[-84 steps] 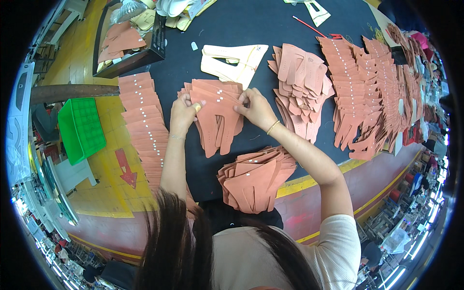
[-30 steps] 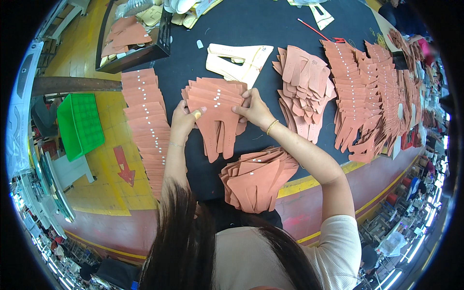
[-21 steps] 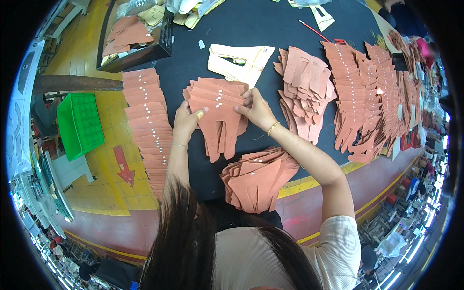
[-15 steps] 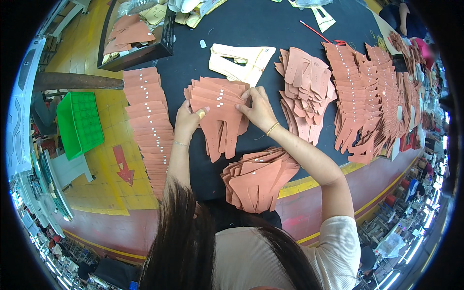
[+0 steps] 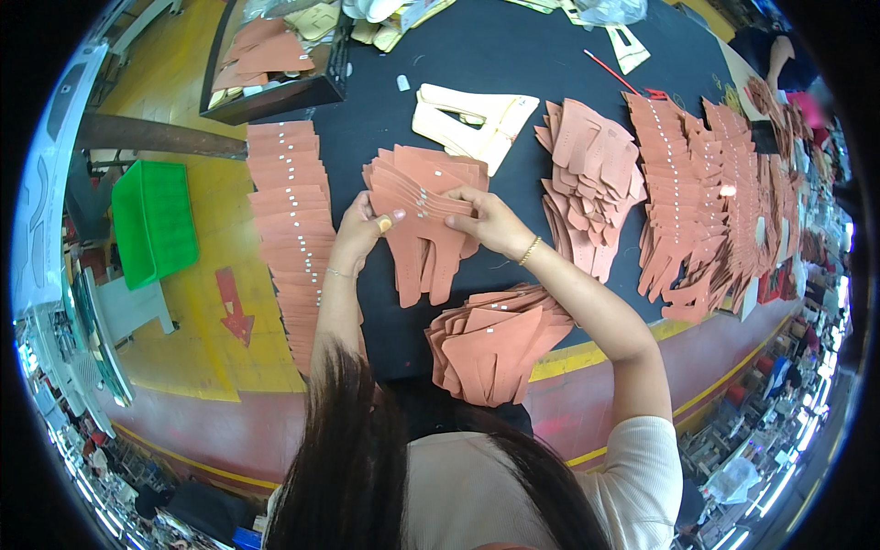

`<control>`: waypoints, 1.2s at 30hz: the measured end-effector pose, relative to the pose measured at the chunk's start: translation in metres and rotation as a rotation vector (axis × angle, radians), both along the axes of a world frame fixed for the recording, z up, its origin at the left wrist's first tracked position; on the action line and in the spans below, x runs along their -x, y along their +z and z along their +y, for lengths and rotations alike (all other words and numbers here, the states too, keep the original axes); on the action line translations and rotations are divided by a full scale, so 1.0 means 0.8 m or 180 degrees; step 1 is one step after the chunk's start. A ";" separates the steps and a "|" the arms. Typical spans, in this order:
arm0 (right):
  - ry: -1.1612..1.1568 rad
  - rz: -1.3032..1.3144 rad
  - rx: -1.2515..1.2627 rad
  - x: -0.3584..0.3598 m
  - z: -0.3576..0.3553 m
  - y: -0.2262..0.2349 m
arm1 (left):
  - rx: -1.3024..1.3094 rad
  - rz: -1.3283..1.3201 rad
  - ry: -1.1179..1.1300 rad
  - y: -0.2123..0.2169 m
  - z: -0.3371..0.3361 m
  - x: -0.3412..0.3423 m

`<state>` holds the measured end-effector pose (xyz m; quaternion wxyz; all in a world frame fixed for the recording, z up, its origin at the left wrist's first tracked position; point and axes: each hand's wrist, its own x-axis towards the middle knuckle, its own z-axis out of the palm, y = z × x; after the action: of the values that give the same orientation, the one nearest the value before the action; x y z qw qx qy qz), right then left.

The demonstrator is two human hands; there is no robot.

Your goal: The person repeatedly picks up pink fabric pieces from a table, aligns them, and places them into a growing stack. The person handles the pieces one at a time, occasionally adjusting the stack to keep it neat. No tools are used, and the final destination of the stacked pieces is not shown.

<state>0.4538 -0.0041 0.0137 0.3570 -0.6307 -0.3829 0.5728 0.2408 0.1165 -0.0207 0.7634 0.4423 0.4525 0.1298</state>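
Between my hands lies a fanned stack of salmon-coloured shoe upper pieces (image 5: 422, 240), forked at the near end, with small white labels along the overlapping edges. My left hand (image 5: 363, 229) grips its left edge, thumb on top and fingers partly hidden underneath. On the right side, my right hand (image 5: 492, 223) pinches the upper layers, which bend up in ridges near the labels. Just beyond are cream forked templates (image 5: 474, 121). Another salmon pile (image 5: 495, 344) sits by the near table edge.
A long row of overlapping salmon pieces (image 5: 291, 220) runs down the left side. To the right are a paler pile (image 5: 591, 174) and more rows (image 5: 674, 183). A dark box (image 5: 275, 108) of scraps, a red pen (image 5: 610, 69) and a green crate (image 5: 154, 225) surround the work.
My right hand has slid inward over the stack, and the upper pieces now bunch and curve under its fingers. My left hand keeps its hold. The whole view has shifted slightly.
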 end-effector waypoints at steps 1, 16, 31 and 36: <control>0.0056 0.0113 -0.0020 -0.002 -0.001 0.002 | 0.0023 0.0020 -0.0018 0.003 -0.001 0.005; -0.0496 0.0785 0.0203 -0.022 0.032 0.018 | -0.0726 -0.0339 0.0231 0.060 0.061 0.050; -0.0666 -0.1617 0.0173 -0.055 -0.001 -0.041 | -0.3231 0.2374 0.0240 -0.010 0.189 0.009; -0.1178 -0.0829 0.0766 -0.049 0.005 -0.053 | -0.2014 0.1699 -0.0066 0.015 0.076 0.001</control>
<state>0.4933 0.0001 -0.0285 0.3257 -0.7965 -0.2328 0.4531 0.2403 0.1770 -0.0084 0.4468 0.6778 0.5679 0.1356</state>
